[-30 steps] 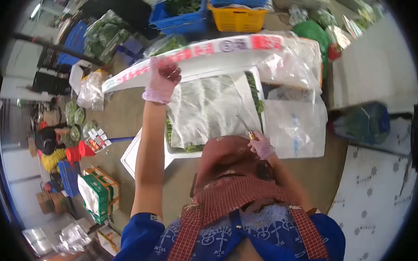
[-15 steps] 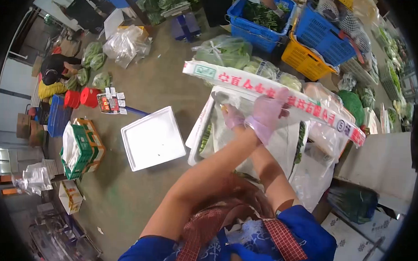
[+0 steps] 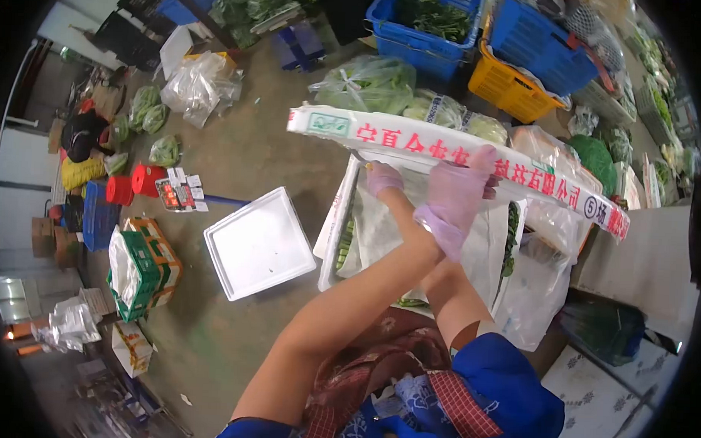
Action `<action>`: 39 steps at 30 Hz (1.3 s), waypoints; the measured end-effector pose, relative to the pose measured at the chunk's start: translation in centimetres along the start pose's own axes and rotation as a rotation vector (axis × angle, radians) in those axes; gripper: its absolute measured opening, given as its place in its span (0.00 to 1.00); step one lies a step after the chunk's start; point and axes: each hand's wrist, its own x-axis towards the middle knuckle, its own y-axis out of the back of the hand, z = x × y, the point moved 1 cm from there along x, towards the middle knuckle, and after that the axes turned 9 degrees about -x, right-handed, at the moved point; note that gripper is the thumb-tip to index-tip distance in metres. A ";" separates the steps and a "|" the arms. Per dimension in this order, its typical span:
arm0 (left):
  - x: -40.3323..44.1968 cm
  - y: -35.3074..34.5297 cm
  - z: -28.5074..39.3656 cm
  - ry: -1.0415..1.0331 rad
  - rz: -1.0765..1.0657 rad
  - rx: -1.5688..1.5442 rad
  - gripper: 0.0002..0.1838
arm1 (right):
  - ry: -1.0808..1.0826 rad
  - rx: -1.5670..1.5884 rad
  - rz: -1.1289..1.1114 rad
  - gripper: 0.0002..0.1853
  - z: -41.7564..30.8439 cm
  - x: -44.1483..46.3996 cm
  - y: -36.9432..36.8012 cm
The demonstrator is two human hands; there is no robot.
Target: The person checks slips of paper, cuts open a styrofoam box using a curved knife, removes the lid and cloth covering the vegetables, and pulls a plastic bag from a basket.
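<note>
My forearms are crossed. My left hand, in a thin pinkish glove, is closed at the lower edge of a long white foam lid with red print, seen edge-on, its thumb over the printed side. Further left, my gloved right hand has its fingers curled near the lid's lower edge. A small yellowish bit shows at its fingertips; what it grips cannot be made out. Below both hands is a white foam box, where a white liner sheet covers green vegetables visible along the sides.
An empty white foam tray lies on the floor to the left. Bagged vegetables and blue and yellow crates stand beyond. Clear plastic bags hang at the right. A person crouches at far left.
The view has shifted slightly. The printed lid's face shows more fully, and my right hand has moved a little up toward the lid's lower edge. The other person's arm at the blue crate has left view.
</note>
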 end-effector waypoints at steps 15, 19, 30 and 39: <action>-0.2 -0.9 -1.7 -0.051 -0.007 -0.123 0.18 | -0.030 -0.040 0.085 0.16 13.0 -2.4 0.5; -1.6 -0.7 -1.8 -0.061 0.014 -0.094 0.19 | 0.078 -0.008 0.000 0.16 15.6 -2.7 0.4; -0.7 0.9 -0.5 0.151 0.166 0.040 0.32 | -0.065 0.082 -0.024 0.18 15.9 -2.8 1.2; 2.2 -1.8 2.1 0.122 0.134 0.091 0.24 | -0.027 0.125 -0.091 0.13 13.7 -3.1 3.8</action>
